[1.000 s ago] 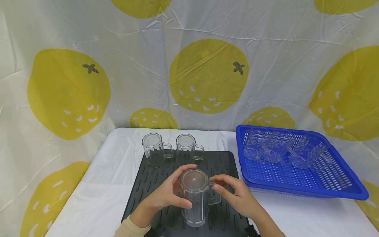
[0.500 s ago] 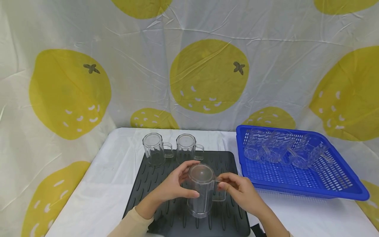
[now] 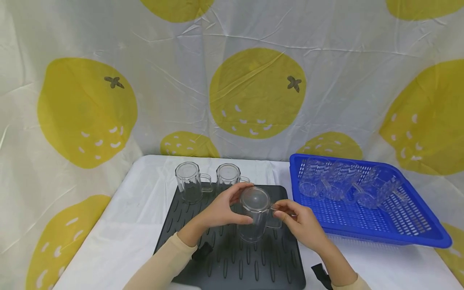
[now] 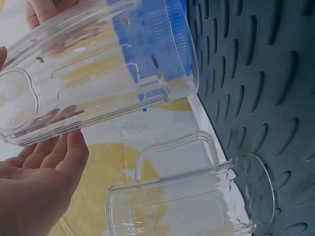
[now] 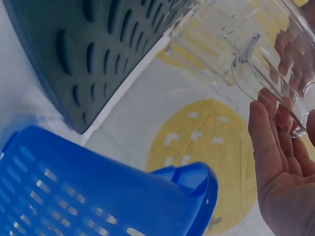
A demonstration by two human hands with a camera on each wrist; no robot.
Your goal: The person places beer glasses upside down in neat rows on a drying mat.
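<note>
A clear glass beer mug (image 3: 255, 225) is upside down, base up, above the dark ridged drying mat (image 3: 232, 268). My left hand (image 3: 225, 207) grips its body near the base, thumb in front and fingers behind. On the other side my right hand (image 3: 303, 222) pinches the upper end of the mug's handle. In the left wrist view, the mug's rim (image 4: 189, 54) is close to the mat. Two more glass mugs stand upside down at the mat's back edge, a left mug (image 3: 189, 185) and a right mug (image 3: 227, 174), the latter partly hidden by my left hand.
A blue perforated basket (image 3: 420, 238) at the right holds several clear glass mugs (image 3: 337, 181) lying on their sides. White cloth (image 3: 123, 225) covers the table. Behind it hangs a curtain (image 3: 174, 92) printed with yellow fruit. A black strap (image 3: 321, 275) is at my right wrist.
Both hands have moved the held mug away from me and slightly right, toward the two standing mugs. My left hand now overlaps the right standing mug.
</note>
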